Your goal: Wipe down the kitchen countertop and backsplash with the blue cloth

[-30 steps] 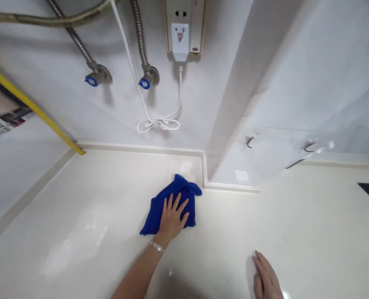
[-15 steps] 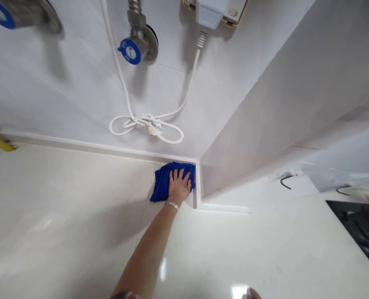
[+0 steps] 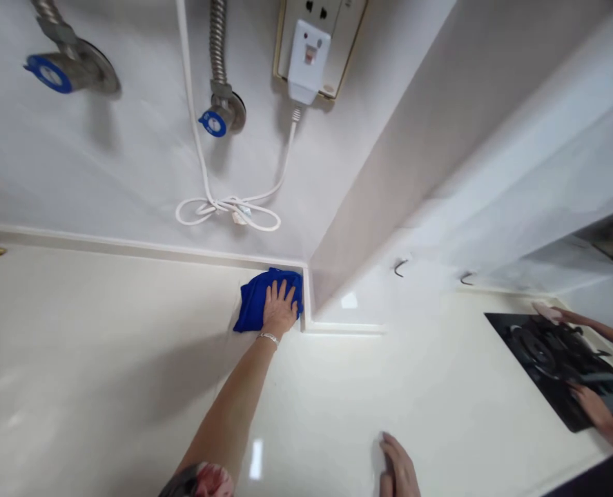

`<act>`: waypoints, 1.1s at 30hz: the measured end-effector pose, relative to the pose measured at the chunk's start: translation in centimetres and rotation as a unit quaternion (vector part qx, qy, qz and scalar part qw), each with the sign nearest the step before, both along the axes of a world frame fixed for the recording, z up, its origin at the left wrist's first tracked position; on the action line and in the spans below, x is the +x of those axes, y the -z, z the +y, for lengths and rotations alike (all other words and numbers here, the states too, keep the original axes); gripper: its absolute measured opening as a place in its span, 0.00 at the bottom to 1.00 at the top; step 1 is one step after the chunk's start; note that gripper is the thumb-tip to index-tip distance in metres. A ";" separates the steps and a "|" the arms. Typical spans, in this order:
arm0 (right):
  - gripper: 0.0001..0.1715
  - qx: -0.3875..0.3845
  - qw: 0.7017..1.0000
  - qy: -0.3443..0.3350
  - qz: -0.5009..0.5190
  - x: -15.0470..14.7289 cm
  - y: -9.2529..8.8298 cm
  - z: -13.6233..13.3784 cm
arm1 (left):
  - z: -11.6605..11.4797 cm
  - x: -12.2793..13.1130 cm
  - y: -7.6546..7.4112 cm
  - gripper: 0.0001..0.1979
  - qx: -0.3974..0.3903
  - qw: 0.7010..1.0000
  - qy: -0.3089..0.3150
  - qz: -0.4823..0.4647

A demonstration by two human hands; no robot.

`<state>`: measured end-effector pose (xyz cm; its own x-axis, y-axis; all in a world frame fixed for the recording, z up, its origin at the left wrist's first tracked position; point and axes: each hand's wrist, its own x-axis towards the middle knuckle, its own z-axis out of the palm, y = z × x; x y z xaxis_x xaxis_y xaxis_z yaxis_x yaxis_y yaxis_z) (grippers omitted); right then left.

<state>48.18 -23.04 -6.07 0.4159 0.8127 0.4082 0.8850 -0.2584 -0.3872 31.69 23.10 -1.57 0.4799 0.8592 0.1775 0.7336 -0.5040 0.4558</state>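
Note:
My left hand point(image 3: 279, 308) lies palm down with its fingers spread flat on a folded blue cloth point(image 3: 253, 304). It presses the cloth against the white countertop point(image 3: 146, 310), in the inner corner where the back wall meets a jutting wall section. A silver bracelet point(image 3: 270, 338) circles my left wrist. Low in the picture, my right hand point(image 3: 400, 469) rests on the countertop with its fingers loosely extended and nothing visible in it. The lower part of that hand is cut off by the picture's edge.
A coiled white cord point(image 3: 228, 205) hangs above the cloth from a plug point(image 3: 309, 62). Two blue-handled valves point(image 3: 216, 123) stick out from the wall. Hooks point(image 3: 400, 268) hang at right. Another person's hands point(image 3: 591, 404) are at a black gas stove point(image 3: 539, 352).
My view has shifted right and up, bringing more of the stove and the other person's hands into sight. My left hand stays on the cloth in the corner. More of my right hand shows.

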 end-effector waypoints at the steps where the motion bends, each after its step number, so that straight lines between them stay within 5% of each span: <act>1: 0.26 0.005 1.000 -0.009 -0.011 0.2 0.3 -0.1 | -1.1 -0.5 0.2 0.29 0.001 1.000 0.009 0.004; 13: 0.26 0.017 0.999 -0.030 -0.009 0.1 2.3 -0.4 | -18.3 -5.7 0.4 0.29 0.003 0.990 0.138 0.043; 21: 0.26 0.011 0.999 -0.044 -0.015 1.0 3.2 -0.8 | -29.7 -10.4 0.7 0.36 -0.079 0.937 0.340 -0.003; 25: 0.25 0.009 0.999 -0.049 -0.017 1.0 3.0 -1.0 | -28.7 -13.9 0.2 0.40 -0.099 0.941 0.324 0.012; 29: 0.24 0.006 0.999 -0.039 -0.015 0.8 2.6 -1.4 | -23.3 -17.6 0.0 0.37 -0.026 0.986 0.156 0.046; 33: 0.24 -0.009 0.999 -0.037 -0.023 0.9 2.5 -1.7 | -17.4 -22.5 0.5 0.30 0.035 0.996 0.022 0.073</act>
